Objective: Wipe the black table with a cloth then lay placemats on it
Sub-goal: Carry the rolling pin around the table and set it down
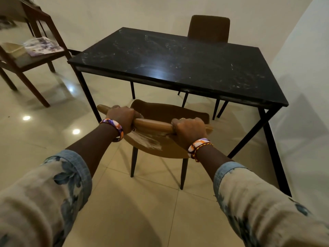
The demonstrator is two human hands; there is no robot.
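Gripping the top rail of the brown chair (160, 113), your left hand (122, 117) and right hand (188, 130) both have fingers curled round the rail, left toward its 9 o'clock end, right toward 3 o'clock. Chair seat shows a pale smear just below the rail. The black counter (178, 68) lies at 12 o'clock from both hands, just beyond the chair; its long axis runs roughly 10 to 4 o'clock, near edge facing you. Surface shows whitish streaks and smudges across most of the top, so wiping looks undone or incomplete, as a judgement. No cloth is visible in either hand or on the counter. A patterned fabric piece (42, 46) sits on the wooden chair (30, 56) at 10 o'clock, well apart from you; cannot tell whether it is the cloth or the placemats. Left hand is the nearer to it. A second dark chair (209, 29) stands at the counter's far side. Likely step: shift the chair aside to reach the counter.
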